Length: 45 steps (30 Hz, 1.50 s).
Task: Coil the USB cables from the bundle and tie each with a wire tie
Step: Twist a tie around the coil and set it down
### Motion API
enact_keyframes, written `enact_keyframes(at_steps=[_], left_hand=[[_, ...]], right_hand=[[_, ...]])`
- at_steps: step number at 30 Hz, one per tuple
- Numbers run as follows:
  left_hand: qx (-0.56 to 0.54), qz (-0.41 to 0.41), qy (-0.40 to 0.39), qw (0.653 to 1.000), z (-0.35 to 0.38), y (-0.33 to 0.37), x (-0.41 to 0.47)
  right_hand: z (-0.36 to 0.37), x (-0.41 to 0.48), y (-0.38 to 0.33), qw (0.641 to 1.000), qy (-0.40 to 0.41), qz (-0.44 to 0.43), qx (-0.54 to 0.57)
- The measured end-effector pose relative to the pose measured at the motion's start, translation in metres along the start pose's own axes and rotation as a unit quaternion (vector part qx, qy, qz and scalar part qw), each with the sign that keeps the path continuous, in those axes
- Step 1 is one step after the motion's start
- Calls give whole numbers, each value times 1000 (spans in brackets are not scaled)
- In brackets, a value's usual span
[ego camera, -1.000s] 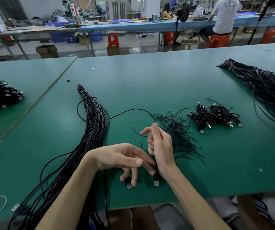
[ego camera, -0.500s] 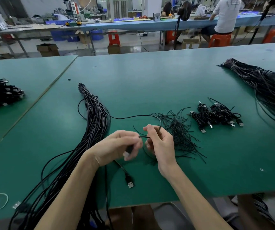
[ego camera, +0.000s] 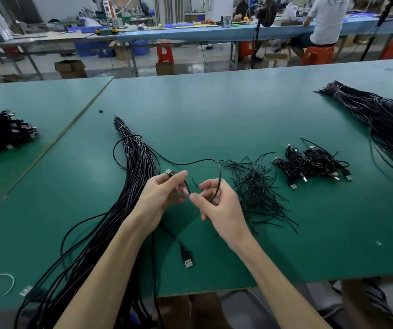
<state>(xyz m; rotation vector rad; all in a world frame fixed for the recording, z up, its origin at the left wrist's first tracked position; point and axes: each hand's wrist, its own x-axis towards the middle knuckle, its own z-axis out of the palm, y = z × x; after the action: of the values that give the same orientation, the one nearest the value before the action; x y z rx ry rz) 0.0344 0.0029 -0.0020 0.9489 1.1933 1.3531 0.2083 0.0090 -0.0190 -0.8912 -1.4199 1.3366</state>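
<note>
A long bundle of black USB cables (ego camera: 133, 176) lies on the green table (ego camera: 214, 115), tied near its far end. One loose black cable (ego camera: 190, 162) arcs from the bundle to my hands. My left hand (ego camera: 164, 193) pinches that cable just behind a small silver-tipped plug. My right hand (ego camera: 217, 203) holds the cable's loop between thumb and fingers. A USB-A plug (ego camera: 187, 258) on another cable lies near the front edge. A heap of black wire ties (ego camera: 255, 191) sits right of my hands. Coiled, tied cables (ego camera: 314, 165) lie further right.
A second big cable bundle (ego camera: 385, 124) stretches along the right side. A pile of coiled cables (ego camera: 3, 129) rests on the neighbouring table at left. A pale wire piece (ego camera: 1, 279) lies at the near left. A person sits at a far workbench.
Both hands have risen from the table near the front edge. My left hand has brought the small plug end up, and my right hand now holds a loop of the cable.
</note>
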Motion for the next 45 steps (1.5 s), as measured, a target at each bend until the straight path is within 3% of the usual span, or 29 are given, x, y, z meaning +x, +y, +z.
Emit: enact_keyframes(at_steps=[6,9,13,16,20,25,27,29,33,36,38,40,43,45], left_hand=[[-49,27,-54,997,1,0,-1],[-141,32,-30,989,-1,5,0],[-291,-19,-48,955,-3,13,-1],[-280,-42,-62,957,-3,14,-1],[-248,-50,-85,964,-2,15,-2],[-371,-58,-170,911,-12,16,-4],[-414,-60,-231,879,-15,17,-6],[-416,-59,-266,867,-17,18,-8],[-329,-60,-309,890,-15,19,-11],[-66,-16,-238,969,-4,13,-14],[130,52,-180,974,7,6,-18],[277,136,-125,943,16,-1,-21],[472,264,-33,841,16,-6,-19],[543,284,8,790,16,-6,-17]], right_hand=[[1,-2,-1,1000,-5,20,-19],[0,-1,-1,999,23,29,-5],[-2,1,1,997,71,39,20],[-2,1,2,996,76,3,-49],[-2,-2,-1,985,24,-68,-157],[0,2,1,955,-7,-101,-278],[0,2,2,959,-14,-91,-267],[0,1,2,975,-20,-64,-213],[-2,-1,0,991,8,-49,-121],[-2,1,1,994,21,-32,-97],[-2,1,3,993,14,-14,-112],[-3,1,5,991,8,-7,-135],[-3,3,5,991,25,-6,-131],[-3,3,4,994,41,-11,-100]])
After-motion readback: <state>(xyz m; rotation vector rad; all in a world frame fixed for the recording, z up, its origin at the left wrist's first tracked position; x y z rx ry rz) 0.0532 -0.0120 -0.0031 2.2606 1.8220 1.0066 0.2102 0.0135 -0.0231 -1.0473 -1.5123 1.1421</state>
